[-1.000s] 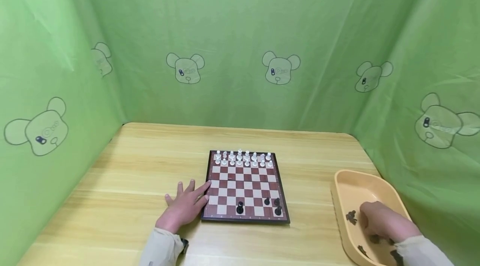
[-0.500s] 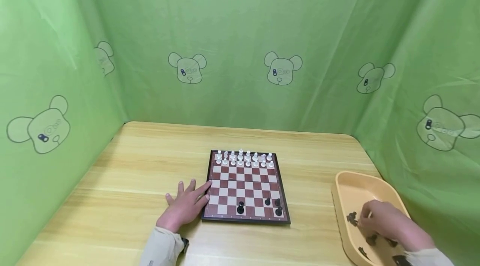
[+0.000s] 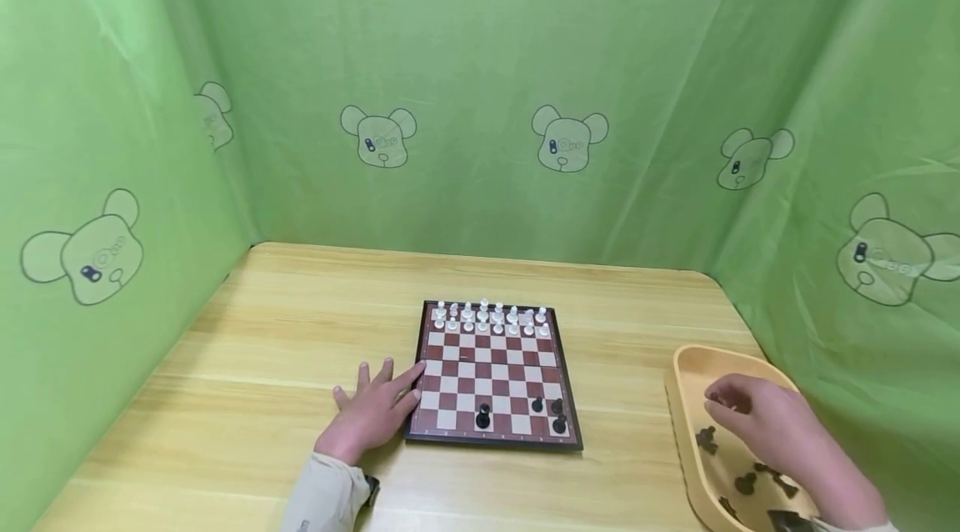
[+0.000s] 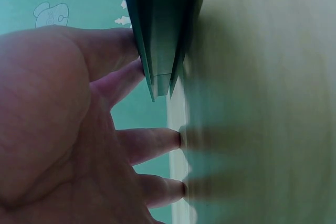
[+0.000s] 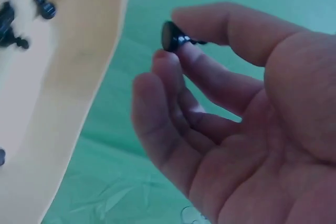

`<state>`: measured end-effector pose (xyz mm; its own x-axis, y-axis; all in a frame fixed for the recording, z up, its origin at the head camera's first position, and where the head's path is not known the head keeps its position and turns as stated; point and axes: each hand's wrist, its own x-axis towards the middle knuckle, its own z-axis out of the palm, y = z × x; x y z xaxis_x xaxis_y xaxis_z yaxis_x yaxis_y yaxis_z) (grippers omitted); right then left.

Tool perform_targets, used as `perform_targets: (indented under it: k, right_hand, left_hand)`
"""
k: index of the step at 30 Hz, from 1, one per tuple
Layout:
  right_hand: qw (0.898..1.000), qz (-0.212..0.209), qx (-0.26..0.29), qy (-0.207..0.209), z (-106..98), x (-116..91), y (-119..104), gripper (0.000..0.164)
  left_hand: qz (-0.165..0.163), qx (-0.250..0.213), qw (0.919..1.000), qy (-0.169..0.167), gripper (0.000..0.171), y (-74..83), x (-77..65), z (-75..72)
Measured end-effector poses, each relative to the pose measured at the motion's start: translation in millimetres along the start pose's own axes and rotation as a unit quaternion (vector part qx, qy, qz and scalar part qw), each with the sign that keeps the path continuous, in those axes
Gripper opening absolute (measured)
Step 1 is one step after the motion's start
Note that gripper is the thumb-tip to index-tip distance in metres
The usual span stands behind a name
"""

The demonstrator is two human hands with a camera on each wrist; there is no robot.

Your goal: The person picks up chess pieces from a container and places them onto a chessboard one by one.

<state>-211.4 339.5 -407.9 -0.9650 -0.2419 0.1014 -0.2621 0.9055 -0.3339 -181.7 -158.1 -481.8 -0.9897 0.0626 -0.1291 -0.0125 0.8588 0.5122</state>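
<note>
In the head view a red-and-white chessboard [image 3: 491, 388] lies on the table. White chess pieces [image 3: 483, 326] fill its two far rows; several black ones stand near the front, including a taller black piece [image 3: 483, 415]. My left hand [image 3: 369, 417] has its fingers spread, two touching the board's left edge; the left wrist view shows them against the dark board side [image 4: 160, 35]. Above an orange tray [image 3: 681, 415], my right hand [image 3: 795, 436] pinches a small black chess piece [image 5: 173, 38] between thumb and index finger, base outward. Its upper part is hidden by the fingers.
Several loose black chess pieces [image 3: 745, 483] lie in the tray, at the table's right side. Green cloth walls [image 3: 480, 198] with mouse-face prints enclose the wooden table [image 3: 330, 282] at the back and both sides.
My right hand has risen from the tray's bottom with a black chess piece between its fingers. More loose pieces show beneath it. The left hand stays at the board's edge.
</note>
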Motion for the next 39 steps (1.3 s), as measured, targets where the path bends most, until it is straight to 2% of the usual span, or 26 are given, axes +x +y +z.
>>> perform_targets:
  k: [7,12,16,20,26,29,34,37,39]
  right_hand:
    - [0.995,-0.042,0.044,0.084,9.1,-8.6,-29.3,0.015]
    - [0.983,-0.069,0.091,0.142,18.0,-12.8,-50.0,0.016]
    - [0.97,-0.096,0.135,0.18,22.5,-16.7,-67.0,0.023]
    - [0.959,-0.117,0.169,0.192,23.0,-20.1,-84.0,0.031]
    - [0.955,-0.125,0.193,0.185,15.8,-21.1,-103.9,0.036]
    - [0.95,-0.141,0.202,0.193,11.8,-19.4,-111.6,0.037]
    - [0.93,-0.193,0.212,0.231,7.8,-14.6,-123.2,0.041]
    - [0.903,-0.249,0.22,0.272,7.6,-8.8,-129.7,0.037]
    - [0.877,-0.291,0.235,0.302,7.6,-4.6,-134.9,0.029]
  left_hand:
    - [0.0,-0.003,1.0,0.0,0.05,0.8,0.5,1.2]
    - [-0.002,-0.003,1.0,-0.001,0.05,1.8,0.5,0.7]
    - [-0.002,-0.004,1.0,-0.003,0.05,2.5,0.2,0.1]
    - [-0.006,-0.003,1.0,-0.004,0.05,2.3,-0.5,-0.3]
    - [-0.009,-0.005,0.9999,-0.007,0.05,2.2,-1.6,-1.6]
    - [-0.008,-0.002,0.9999,-0.008,0.051,2.2,-2.0,-2.5]
    - [-0.008,-0.003,0.9999,-0.008,0.05,2.9,-2.6,-4.2]
    - [-0.008,-0.004,0.9999,-0.009,0.05,2.8,-2.4,-3.8]
    - [-0.007,-0.004,0.9999,-0.009,0.05,2.6,-2.2,-3.0]
